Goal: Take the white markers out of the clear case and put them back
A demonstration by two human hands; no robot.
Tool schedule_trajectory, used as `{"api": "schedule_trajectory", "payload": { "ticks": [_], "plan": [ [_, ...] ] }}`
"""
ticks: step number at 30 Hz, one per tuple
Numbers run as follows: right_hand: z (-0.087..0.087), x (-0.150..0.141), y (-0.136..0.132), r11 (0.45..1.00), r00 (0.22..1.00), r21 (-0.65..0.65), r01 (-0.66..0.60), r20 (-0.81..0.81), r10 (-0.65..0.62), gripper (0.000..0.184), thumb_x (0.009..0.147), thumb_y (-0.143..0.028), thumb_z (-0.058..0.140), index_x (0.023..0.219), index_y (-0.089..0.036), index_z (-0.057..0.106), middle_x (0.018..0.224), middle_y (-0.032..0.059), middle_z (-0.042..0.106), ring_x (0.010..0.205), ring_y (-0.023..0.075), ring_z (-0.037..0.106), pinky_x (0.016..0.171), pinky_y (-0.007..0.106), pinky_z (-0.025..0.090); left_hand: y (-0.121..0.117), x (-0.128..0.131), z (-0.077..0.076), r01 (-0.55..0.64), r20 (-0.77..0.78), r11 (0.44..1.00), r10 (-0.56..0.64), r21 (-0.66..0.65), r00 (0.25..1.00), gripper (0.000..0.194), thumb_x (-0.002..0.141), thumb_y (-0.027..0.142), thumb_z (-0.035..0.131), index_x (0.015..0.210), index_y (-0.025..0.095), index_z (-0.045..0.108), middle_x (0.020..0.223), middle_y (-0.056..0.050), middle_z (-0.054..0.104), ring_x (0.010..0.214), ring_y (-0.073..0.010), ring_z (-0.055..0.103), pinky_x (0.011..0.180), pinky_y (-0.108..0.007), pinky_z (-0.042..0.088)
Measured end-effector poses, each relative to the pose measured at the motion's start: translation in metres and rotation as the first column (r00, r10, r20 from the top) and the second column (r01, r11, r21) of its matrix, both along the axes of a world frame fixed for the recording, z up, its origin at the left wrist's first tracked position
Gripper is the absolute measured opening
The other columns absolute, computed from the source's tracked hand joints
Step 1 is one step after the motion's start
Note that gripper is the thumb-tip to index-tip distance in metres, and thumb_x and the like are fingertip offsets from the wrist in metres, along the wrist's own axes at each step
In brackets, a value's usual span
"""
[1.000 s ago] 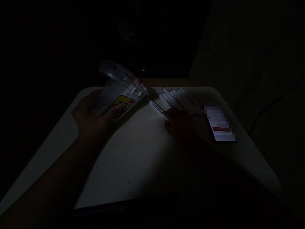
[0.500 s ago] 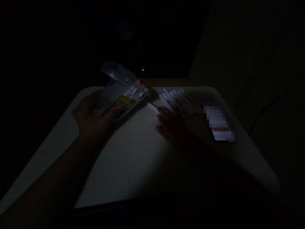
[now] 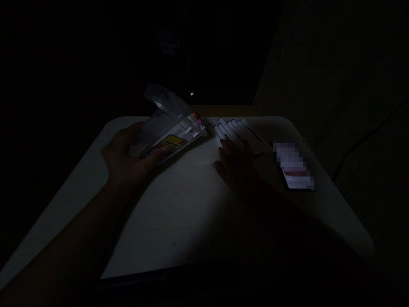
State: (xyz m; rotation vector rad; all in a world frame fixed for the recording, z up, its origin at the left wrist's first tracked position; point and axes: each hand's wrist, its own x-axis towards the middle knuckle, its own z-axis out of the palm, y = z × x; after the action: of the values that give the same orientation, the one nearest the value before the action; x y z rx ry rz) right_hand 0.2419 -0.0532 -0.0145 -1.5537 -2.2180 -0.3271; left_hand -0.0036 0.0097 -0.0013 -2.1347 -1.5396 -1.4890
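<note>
My left hand grips a clear plastic marker case, tilted so that its mouth points right. Its lid stands raised, and a yellow label shows beside my thumb. A few markers with orange and purple ends sit inside near the mouth. To the right, several white markers with coloured ends lie side by side on the table. My right hand rests over the near part of this row, its fingers spread and touching the markers at the left. Dim light hides part of that hand.
A lit phone, its screen blurred out, lies on the right of the white table. Behind the far edge is a dark panel. A cable hangs beyond the table's right side.
The case in my left hand has shifted slightly right, towards the row. A loose marker beside the case's mouth now lies with the others, and my right hand has moved slightly right.
</note>
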Motion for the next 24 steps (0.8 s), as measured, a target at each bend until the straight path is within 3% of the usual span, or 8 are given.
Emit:
{"api": "schedule_trajectory", "payload": {
  "ticks": [3,7,13,18,24],
  "plan": [
    [0.008,0.006,-0.001,0.990,0.990,0.141,0.005,-0.139,0.015,0.043,0.089,-0.029,0.029,0.126,-0.011,0.043,0.132,0.0136,0.046,0.126,0.0230,0.037,0.107,0.053,0.018,-0.003,0.001,0.002,0.028,-0.074,0.999,-0.027,0.019,0.997,0.069,0.055,0.056,0.070,0.113,0.021,0.056,0.106,-0.005,0.063,0.093,-0.0223,0.060,0.084,-0.037,0.046],
    [0.020,0.008,-0.006,0.955,0.942,0.282,-0.092,-0.285,0.175,0.046,0.086,-0.024,0.031,0.131,-0.015,0.034,0.134,0.0109,0.043,0.128,0.0201,0.033,0.106,0.042,0.029,-0.005,0.000,0.002,0.128,-0.191,0.988,-0.109,0.087,0.975,0.073,0.053,0.053,0.072,0.116,0.022,0.053,0.110,-0.005,0.062,0.096,-0.0240,0.059,0.085,-0.037,0.047],
    [0.022,-0.001,-0.008,0.923,0.902,0.206,-0.324,-0.226,0.367,0.042,0.084,-0.019,0.034,0.125,-0.012,0.039,0.134,0.0133,0.041,0.128,0.0175,0.031,0.105,0.038,0.032,-0.008,-0.001,0.003,0.239,-0.315,0.958,-0.180,0.160,0.932,0.084,0.049,0.054,0.074,0.121,0.020,0.048,0.108,-0.008,0.062,0.094,-0.0236,0.059,0.082,-0.034,0.047],
    [0.021,-0.003,-0.006,0.926,0.912,0.195,-0.324,-0.195,0.361,0.032,0.085,-0.021,0.036,0.114,-0.015,0.049,0.127,0.0118,0.048,0.121,0.0200,0.037,0.101,0.042,0.034,-0.010,0.001,0.004,0.267,-0.361,0.948,-0.191,0.174,0.913,0.084,0.051,0.056,0.072,0.123,0.022,0.046,0.107,-0.006,0.062,0.092,-0.0227,0.059,0.081,-0.034,0.047],
    [0.019,-0.001,-0.006,0.943,0.942,0.160,-0.293,-0.122,0.313,0.031,0.086,-0.024,0.038,0.111,-0.016,0.055,0.123,0.0086,0.051,0.116,0.0207,0.037,0.102,0.039,0.031,-0.009,0.002,0.004,0.268,-0.405,0.946,-0.176,0.182,0.897,0.085,0.050,0.059,0.071,0.123,0.023,0.046,0.103,-0.005,0.063,0.091,-0.0234,0.059,0.080,-0.036,0.047]
  ]
}}
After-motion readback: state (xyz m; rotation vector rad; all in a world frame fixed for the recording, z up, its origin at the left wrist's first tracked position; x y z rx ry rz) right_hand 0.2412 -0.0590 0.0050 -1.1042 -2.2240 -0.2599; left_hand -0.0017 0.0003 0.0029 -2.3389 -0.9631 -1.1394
